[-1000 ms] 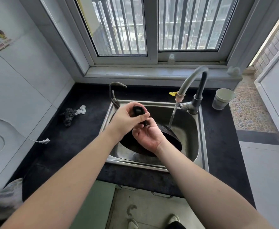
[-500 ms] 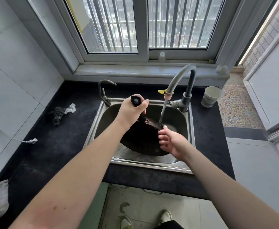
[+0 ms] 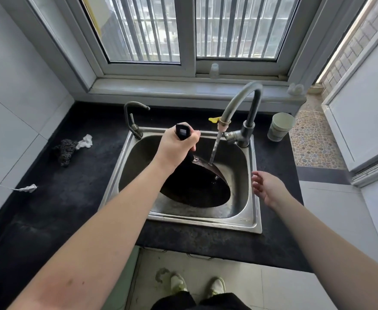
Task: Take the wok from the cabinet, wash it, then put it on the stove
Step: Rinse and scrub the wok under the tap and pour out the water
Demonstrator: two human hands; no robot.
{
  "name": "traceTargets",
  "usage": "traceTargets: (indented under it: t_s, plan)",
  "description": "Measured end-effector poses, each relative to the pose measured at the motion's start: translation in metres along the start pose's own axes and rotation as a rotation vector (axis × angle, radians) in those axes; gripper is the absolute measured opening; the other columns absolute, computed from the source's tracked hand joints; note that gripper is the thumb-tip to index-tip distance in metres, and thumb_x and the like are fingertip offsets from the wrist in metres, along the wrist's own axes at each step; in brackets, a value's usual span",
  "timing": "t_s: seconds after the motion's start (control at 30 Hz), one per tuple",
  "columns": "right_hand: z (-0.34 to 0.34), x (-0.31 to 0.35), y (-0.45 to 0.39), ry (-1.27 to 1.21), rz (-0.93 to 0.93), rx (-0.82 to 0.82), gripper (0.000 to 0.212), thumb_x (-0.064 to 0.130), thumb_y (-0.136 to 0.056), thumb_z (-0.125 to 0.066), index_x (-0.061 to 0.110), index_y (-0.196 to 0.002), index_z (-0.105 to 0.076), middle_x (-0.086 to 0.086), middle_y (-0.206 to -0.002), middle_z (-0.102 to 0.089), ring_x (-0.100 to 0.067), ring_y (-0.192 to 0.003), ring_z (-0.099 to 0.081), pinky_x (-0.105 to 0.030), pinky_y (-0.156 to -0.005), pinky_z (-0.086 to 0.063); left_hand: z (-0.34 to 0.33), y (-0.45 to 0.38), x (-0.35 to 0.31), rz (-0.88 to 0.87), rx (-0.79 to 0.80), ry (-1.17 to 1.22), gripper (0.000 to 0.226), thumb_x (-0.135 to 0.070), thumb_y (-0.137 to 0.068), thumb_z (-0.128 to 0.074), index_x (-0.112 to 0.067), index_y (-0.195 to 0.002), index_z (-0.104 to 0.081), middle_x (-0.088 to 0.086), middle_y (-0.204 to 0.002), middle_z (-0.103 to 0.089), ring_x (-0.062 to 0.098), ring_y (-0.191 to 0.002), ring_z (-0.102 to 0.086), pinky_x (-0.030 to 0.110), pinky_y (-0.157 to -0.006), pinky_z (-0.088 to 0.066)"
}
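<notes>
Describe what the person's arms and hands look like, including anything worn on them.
Both forearms are bare, with no sleeve in view. The left hand and right hand wear no gloves, and no watch, ring or bracelet shows. The left forearm has a few small dark spots near the bottom of the picture.

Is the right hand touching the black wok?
Apart. The head view shows bare steel sink between the open right hand and the round black wok.
</notes>
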State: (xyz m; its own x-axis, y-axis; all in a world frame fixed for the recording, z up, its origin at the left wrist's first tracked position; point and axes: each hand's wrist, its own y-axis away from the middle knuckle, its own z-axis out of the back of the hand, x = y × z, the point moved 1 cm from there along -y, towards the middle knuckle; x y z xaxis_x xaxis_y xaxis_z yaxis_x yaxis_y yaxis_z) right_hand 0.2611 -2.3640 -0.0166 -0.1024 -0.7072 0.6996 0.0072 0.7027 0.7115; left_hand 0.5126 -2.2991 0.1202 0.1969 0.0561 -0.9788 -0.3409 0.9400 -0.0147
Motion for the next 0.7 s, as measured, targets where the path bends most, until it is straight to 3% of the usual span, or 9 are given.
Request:
traceTargets:
  t_s: [0.2, 0.33, 0.57, 0.7]
  plan:
    - [-0.018, -0.009, 0.006, 0.088, 0.024, -0.063, 0.011, 0.020, -0.089, -0.055, 0.020, -0.087, -0.065, 0.006, -0.065, -0.052, -0.006, -0.047, -0.047, -0.017, -0.042, -0.041, 0.009, -0.002, 0.005, -0.034, 0.067, 0.013, 0.024, -0.018, -0.088, -0.062, 0.000, -0.073, -0.057, 0.010, -0.061, -0.058, 0.019, -0.064, -0.056, 0.036, -0.079, -0.051]
    - [-0.029, -0.007, 0.011, 0.153, 0.156, -0.031, 0.019, 0.016, -0.094, -0.047, 0.016, -0.094, -0.066, 0.002, -0.070, -0.053, -0.008, -0.049, -0.048, -0.020, -0.050, -0.041, 0.023, -0.003, 0.009, -0.043, 0.087, 0.071, 0.021, -0.015, -0.089, -0.062, -0.001, -0.074, -0.057, 0.010, -0.061, -0.056, 0.019, -0.064, -0.055, 0.030, -0.075, -0.049]
    - [-0.040, 0.010, -0.001, 0.291, 0.284, -0.017, 0.024, 0.015, -0.097, -0.042, 0.014, -0.099, -0.066, -0.001, -0.077, -0.055, -0.011, -0.057, -0.051, -0.021, -0.052, -0.042, 0.042, -0.007, 0.018, -0.039, 0.018, 0.166, 0.020, -0.007, -0.083, -0.060, 0.001, -0.066, -0.054, 0.008, -0.054, -0.053, 0.020, -0.058, -0.051, 0.037, -0.071, -0.047]
    - [-0.051, 0.037, -0.019, 0.429, 0.383, 0.001, 0.023, 0.016, -0.097, -0.044, 0.017, -0.095, -0.067, -0.005, -0.084, -0.058, -0.012, -0.058, -0.053, -0.021, -0.051, -0.043, 0.038, -0.002, 0.021, -0.027, -0.023, 0.186, 0.025, -0.007, -0.084, -0.062, -0.010, -0.060, -0.054, 0.005, -0.051, -0.052, 0.020, -0.056, -0.050, 0.034, -0.067, -0.046]
